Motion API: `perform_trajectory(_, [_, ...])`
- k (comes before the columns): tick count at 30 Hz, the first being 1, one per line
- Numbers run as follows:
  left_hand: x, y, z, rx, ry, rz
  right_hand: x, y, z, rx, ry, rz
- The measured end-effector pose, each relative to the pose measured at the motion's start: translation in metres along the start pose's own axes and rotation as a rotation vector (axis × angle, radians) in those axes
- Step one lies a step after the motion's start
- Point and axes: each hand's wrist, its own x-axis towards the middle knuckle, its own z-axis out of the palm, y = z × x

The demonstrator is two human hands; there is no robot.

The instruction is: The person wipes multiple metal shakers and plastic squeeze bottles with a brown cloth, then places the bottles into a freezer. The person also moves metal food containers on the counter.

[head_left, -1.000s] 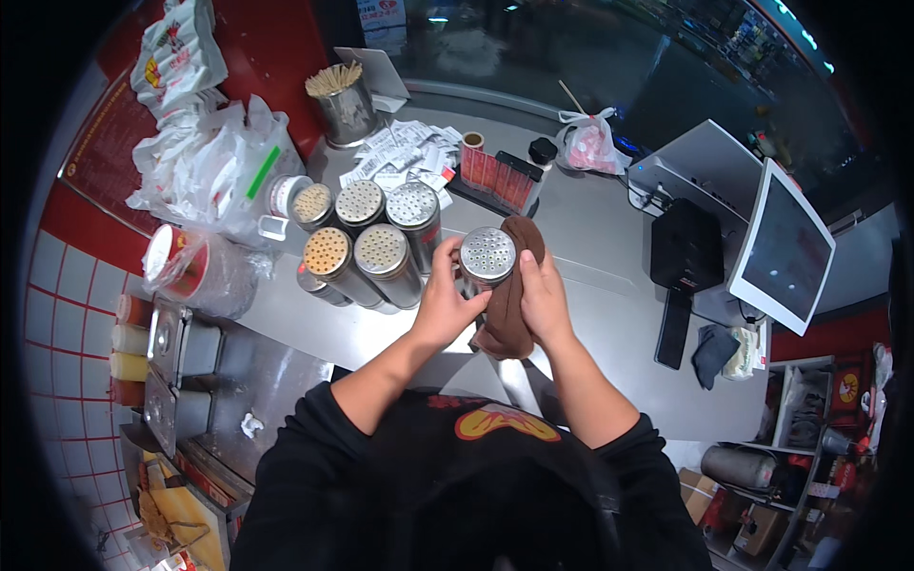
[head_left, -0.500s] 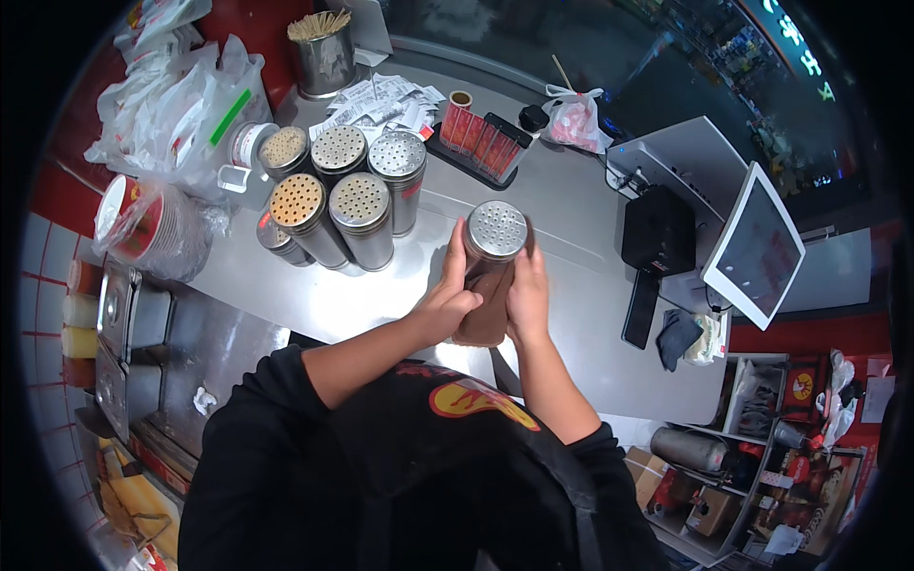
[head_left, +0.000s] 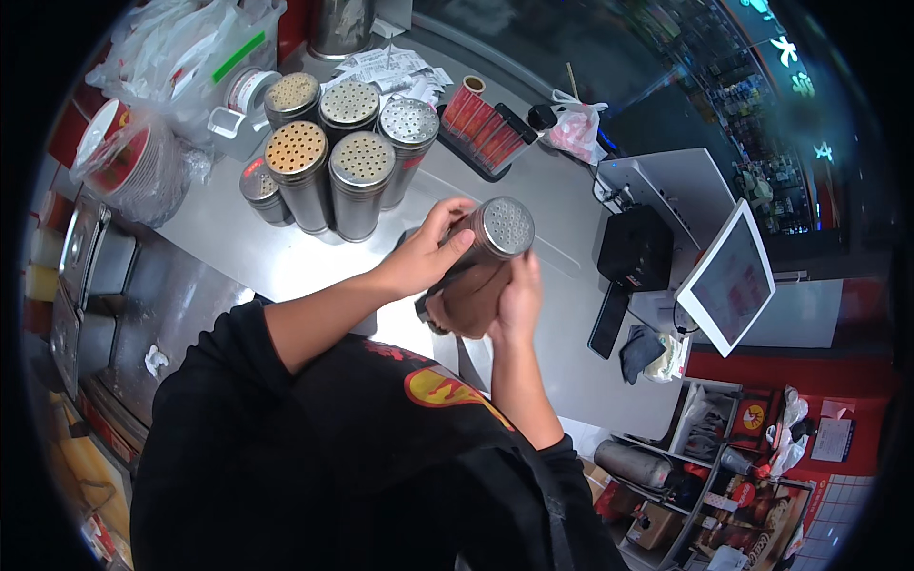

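Your left hand (head_left: 424,257) grips a cylindrical steel shaker with a perforated lid (head_left: 495,233) above the steel counter (head_left: 533,205). Your right hand (head_left: 514,300) presses a brown cloth (head_left: 471,300) against its body. Six more perforated-lid steel shakers (head_left: 333,157) stand clustered on the counter.

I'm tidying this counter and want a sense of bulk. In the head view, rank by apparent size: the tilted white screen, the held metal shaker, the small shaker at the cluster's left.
1. White screen
2. Held shaker, though it is nearer the camera
3. Small shaker
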Motion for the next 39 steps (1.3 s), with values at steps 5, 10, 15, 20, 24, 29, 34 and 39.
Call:
perform_trajectory(5, [0.0, 0.006, -0.004, 0.359, -0.042, -0.035, 0.0, -0.001, -0.007, 0.031, -0.091, -0.173])
perform_trajectory(10, [0.002, 0.011, -0.002, 0.286, -0.006, -0.093, 0.001, 0.019, -0.004, -0.054, 0.076, 0.138])
perform_trajectory(15, [0.002, 0.013, 0.003, 0.421, 0.035, -0.057, 0.001, 0.008, -0.015, 0.086, -0.131, -0.13])
perform_trajectory(20, [0.002, 0.015, 0.005, 0.419, 0.007, -0.097, -0.003, 0.021, 0.0, -0.095, 0.081, 0.259])
perform_trajectory(24, [0.005, 0.012, 0.008, 0.299, 0.032, -0.147, 0.002, 0.004, -0.013, 0.075, -0.259, -0.134])
perform_trajectory(29, [0.011, 0.005, 0.012, 0.12, 0.04, -0.105, 0.009, 0.042, -0.027, -0.03, -0.121, 0.009])
perform_trajectory(34, [0.009, 0.011, 0.018, 0.101, 0.051, -0.104, 0.023, 0.09, -0.05, -0.192, -0.111, 0.225])
perform_trajectory(39, [0.004, 0.032, 0.02, -0.171, 0.166, -0.209, 0.035, 0.076, -0.062, 0.039, -0.208, 0.388])
